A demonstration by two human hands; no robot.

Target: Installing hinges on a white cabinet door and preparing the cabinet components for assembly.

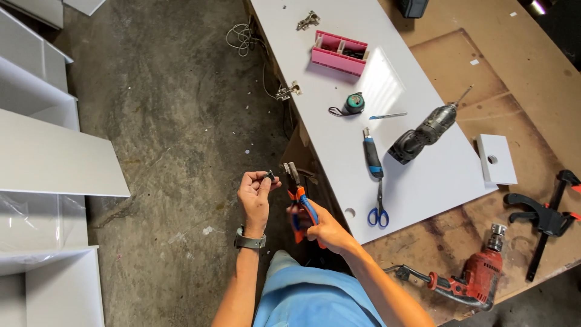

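My left hand (255, 195) is raised over the floor and pinches a small dark metal part (269, 176) between thumb and fingertips. My right hand (327, 230) grips a pair of pliers (299, 195) with orange and blue handles. The plier jaws point up towards the small part, a short gap away from it. A grey watch sits on my left wrist.
A white panel (387, 109) lies on a brown workbench (526, 79), with a pink parts box (339, 52), tape measure (353, 104), utility knife (372, 155), blue scissors (379, 209), cordless drill (423, 133), red drill (472, 278) and black clamp (544, 218). White boards (48, 157) stand at left.
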